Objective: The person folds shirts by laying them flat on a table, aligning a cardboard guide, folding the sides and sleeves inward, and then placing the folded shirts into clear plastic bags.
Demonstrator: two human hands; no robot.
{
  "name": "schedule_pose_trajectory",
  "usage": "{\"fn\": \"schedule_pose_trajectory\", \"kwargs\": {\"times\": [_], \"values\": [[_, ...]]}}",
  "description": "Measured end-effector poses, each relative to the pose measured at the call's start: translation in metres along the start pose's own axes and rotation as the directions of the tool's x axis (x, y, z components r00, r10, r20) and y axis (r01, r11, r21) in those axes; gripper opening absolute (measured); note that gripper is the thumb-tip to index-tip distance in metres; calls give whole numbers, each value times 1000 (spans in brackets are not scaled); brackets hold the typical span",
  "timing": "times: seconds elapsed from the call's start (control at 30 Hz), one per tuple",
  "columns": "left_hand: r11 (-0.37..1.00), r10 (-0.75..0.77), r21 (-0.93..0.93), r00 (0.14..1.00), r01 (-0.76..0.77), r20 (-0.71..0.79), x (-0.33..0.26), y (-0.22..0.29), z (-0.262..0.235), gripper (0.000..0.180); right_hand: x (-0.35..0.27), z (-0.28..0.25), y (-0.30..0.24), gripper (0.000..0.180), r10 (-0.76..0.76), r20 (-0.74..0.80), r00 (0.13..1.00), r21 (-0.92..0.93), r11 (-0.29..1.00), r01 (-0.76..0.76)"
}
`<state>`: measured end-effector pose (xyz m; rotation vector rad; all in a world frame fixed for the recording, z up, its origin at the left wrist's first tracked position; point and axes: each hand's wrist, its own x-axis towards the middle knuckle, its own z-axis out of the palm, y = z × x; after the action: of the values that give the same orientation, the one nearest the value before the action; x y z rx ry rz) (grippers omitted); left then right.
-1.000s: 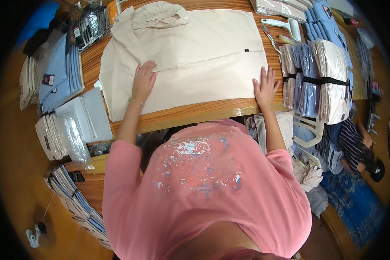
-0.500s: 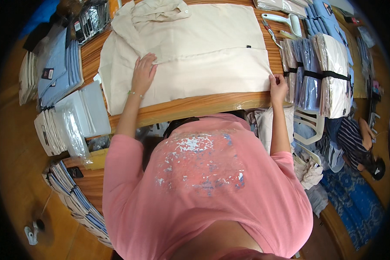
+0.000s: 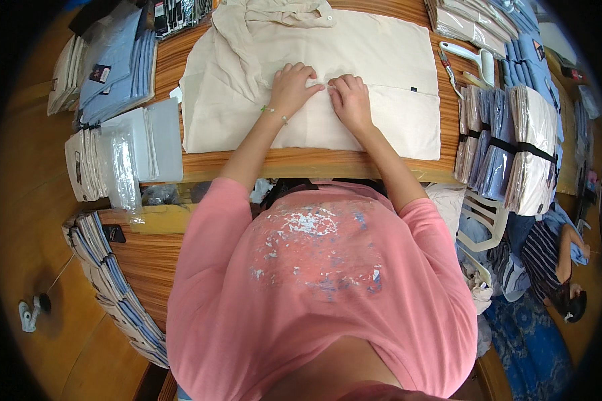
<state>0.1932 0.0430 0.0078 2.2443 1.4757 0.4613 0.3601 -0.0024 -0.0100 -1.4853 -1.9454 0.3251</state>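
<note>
A cream long-sleeved shirt lies partly folded on the wood-grain table, with a crumpled sleeve and cuff at its far left. A seam edge with a small dark tag runs across its right half. My left hand rests on the cloth near the middle, thumb stretched away from the bent fingers. Just to its right, my right hand has thumb and forefinger drawn together on the shirt at the seam edge. The thumbs are close but apart.
A white lint roller and a slim red-handled tool lie right of the shirt. Bagged folded shirts are piled beyond. Blue shirts and clear plastic sleeves stand at left. Another person is at far right.
My right hand has left the shirt's near right corner and moved to its middle. My left hand has shifted right, toward it. The whole view has swung slightly.
</note>
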Motion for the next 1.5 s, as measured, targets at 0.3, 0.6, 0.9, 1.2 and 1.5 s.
{"fn": "schedule_pose_trajectory", "kwargs": {"times": [0.3,0.6,0.9,1.2,1.5], "values": [[848,-144,-461,951,261,273,23,-25,-1,15,-5,12,11,15,-5,-2,1000,16,1000,5],[869,-207,-457,978,189,11,6,-8,-35,18,-4,13,11,13,-10,2,1000,30,1000,10],[889,-43,-336,786,313,617,-65,-42,-77,20,-4,12,9,11,10,15,1000,20,1000,-10],[933,-333,-99,935,346,123,-5,-8,-25,26,-5,11,12,12,5,9,1000,18,1000,-5],[793,-335,-473,924,383,187,8,-50,-2,20,-4,10,10,12,14,6,1000,52,999,-14]]}}
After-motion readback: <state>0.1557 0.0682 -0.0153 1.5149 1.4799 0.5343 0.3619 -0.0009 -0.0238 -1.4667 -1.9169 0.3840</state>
